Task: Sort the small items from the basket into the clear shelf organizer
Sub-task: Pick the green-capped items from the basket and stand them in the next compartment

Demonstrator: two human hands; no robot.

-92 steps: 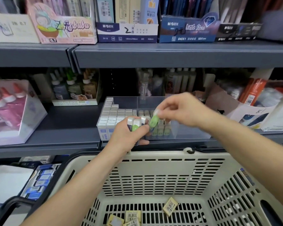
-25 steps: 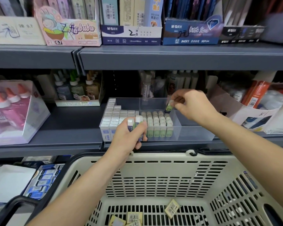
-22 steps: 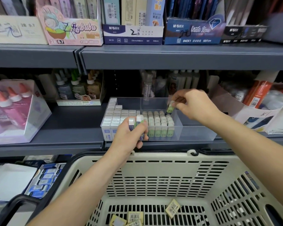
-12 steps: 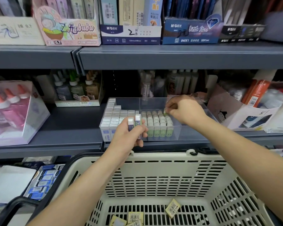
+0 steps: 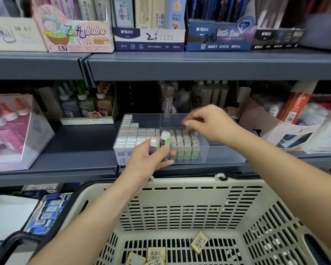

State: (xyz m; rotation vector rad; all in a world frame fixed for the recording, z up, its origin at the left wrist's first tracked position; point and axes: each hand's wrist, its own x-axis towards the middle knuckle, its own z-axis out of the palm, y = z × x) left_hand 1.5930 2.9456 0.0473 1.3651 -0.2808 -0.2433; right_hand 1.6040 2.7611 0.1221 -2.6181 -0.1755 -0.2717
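Green and white show on two small erasers (image 5: 165,140) standing upright in the left hand (image 5: 148,159), whose fingers curl round them just in front of the clear organizer (image 5: 225,154); the right hand (image 5: 210,124) hovers above the middle of that organizer, apart from the left, its fingers (image 5: 186,123) bent and blurred, so it cannot be told whether they pinch anything; below it, green-sleeved erasers (image 5: 185,150) stand in close rows in the middle compartment, and white erasers (image 5: 131,133) fill the compartment to the left; the organizer sits on a grey shelf (image 5: 75,150), with a box of pink glue bottles (image 5: 10,129) well off to the left; nearer the person, a beige basket (image 5: 180,183) sits under both forearms, with a few small yellowish packets (image 5: 199,242) lying on its slotted bottom; boxes of pencil leads (image 5: 148,38) line the shelf above.
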